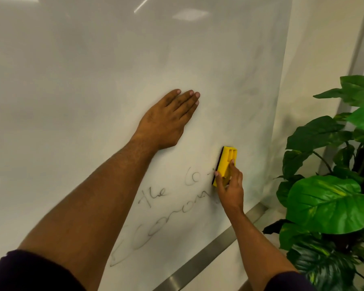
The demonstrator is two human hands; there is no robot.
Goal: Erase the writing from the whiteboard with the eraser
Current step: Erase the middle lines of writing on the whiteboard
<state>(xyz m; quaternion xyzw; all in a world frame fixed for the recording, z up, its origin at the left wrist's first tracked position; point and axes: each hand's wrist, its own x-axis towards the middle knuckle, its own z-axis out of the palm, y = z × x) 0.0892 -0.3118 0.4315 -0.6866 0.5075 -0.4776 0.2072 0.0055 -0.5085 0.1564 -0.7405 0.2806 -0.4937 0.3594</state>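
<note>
Head view: yellow eraser (226,164) is pressed dark pad first against the whiteboard (93,80), at the right end of the handwriting (166,206), gripped by the right hand (229,185) with thumb on one long edge and fingers on the other. The left hand (169,120) is laid flat on the board above, fingers straight and together. Two lines of script are left to wipe; the last letters appear already smudged, though blur makes this uncertain. A leafy plant (334,175) is seen at right. The eraser is judged light and rigid, with a soft pad, and best held by its plastic sides.
</note>
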